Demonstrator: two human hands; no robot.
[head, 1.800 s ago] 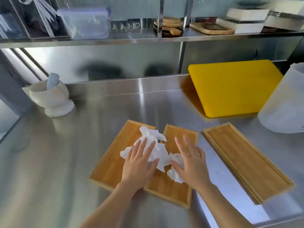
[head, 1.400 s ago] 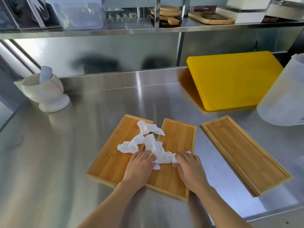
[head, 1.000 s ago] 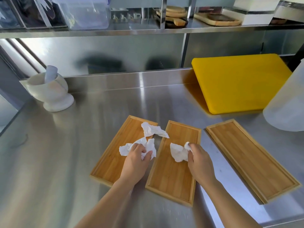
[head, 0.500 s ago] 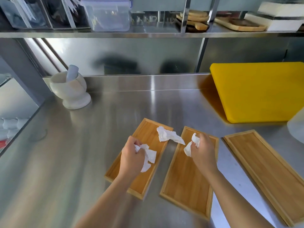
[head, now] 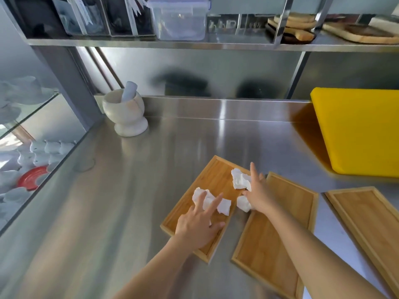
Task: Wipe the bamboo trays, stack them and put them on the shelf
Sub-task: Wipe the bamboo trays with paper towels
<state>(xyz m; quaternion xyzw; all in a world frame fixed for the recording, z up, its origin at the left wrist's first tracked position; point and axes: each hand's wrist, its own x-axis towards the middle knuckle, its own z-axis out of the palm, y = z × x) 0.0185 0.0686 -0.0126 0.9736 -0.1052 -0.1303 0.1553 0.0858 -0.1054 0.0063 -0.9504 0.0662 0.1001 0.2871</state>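
Note:
Three bamboo trays lie on the steel counter: a left tray (head: 213, 180), a middle tray (head: 278, 238) and a right tray (head: 367, 221). My left hand (head: 197, 227) rests flat on the left tray, fingers spread over a white tissue piece (head: 208, 199). My right hand (head: 258, 195) reaches across onto the left tray's far end, fingers spread against a second tissue piece (head: 238, 180). A third small wad (head: 243, 204) sits under its palm at the gap between the left and middle trays. The steel shelf (head: 216, 45) runs above the counter.
A yellow cutting board (head: 356, 130) leans at the back right. A white mortar and pestle (head: 124, 113) stands at the back left. The shelf holds a clear lidded container (head: 179, 18) and wooden boards (head: 291, 24). White cups sit behind glass on the left.
The tissue was torn into pieces, one taken in each hand. Both hands have come down flat with fingers spread, and my right hand has crossed to the left tray. The view has swung left.

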